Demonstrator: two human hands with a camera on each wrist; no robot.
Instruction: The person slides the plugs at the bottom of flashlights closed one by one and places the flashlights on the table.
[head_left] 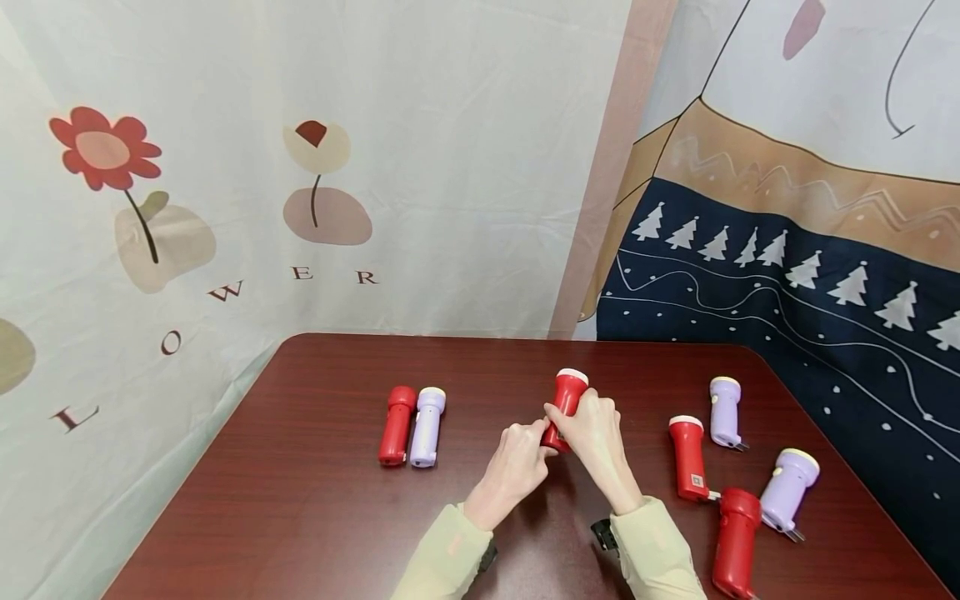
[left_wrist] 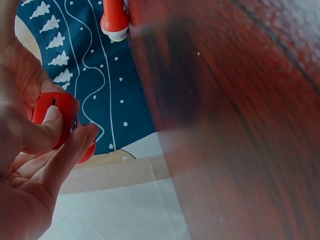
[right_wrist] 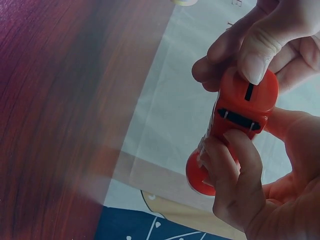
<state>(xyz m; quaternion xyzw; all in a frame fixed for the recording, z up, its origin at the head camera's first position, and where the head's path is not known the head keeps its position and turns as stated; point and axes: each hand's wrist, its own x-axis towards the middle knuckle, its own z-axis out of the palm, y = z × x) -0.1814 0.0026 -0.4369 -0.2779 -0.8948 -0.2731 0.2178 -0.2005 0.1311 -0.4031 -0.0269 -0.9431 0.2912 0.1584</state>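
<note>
Above the middle of the table, both hands hold a red flashlight, its white-rimmed head tilted away from me. My right hand grips the body, thumb on the near side. At the tail end, my left hand pinches the flashlight, its thumb pressing on the end cap beside a narrow black slot. The right wrist view shows the same flashlight with a dark recess holding two metal pins below that slot. Fingers hide part of its body in every view.
On the left lie a red flashlight and a lilac one, side by side. To the right are a lilac flashlight and another lilac one, both with plug prongs out, a red one and a nearer red one.
</note>
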